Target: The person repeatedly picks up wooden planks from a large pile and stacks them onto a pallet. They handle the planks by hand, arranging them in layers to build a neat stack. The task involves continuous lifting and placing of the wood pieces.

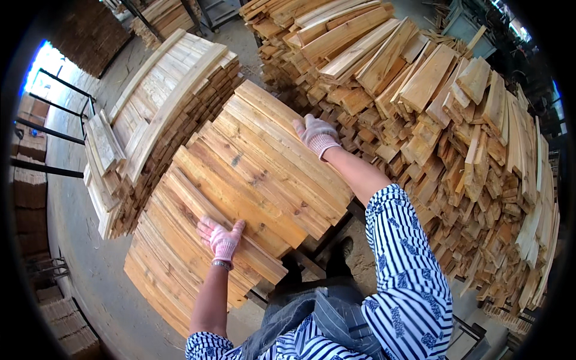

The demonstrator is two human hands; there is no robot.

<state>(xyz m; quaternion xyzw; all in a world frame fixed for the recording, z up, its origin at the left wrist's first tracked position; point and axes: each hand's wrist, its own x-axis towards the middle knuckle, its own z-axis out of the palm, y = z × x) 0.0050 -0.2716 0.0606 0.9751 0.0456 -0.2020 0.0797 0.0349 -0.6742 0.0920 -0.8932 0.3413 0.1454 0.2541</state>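
Observation:
Wooden planks (264,162) lie side by side in a broad layer in front of me, their ends uneven. A narrower wooden strip (263,259) rests on top of them, running toward my body. My left hand (221,239), in a pale pink knit glove, lies on this strip with its thumb and fingers spread. My right hand (317,133), gloved the same way, reaches to the right edge of the layer. Its fingers lie apart on the outermost plank, and the side of that plank under them is partly hidden.
A tall heap of loose boards (432,84) rises close along my right. Beyond the layer on the left stands a neat stack of planks (162,102). Black metal rails (60,105) stand at the far left over a concrete floor (78,210). Dark support bars (309,264) show near my legs.

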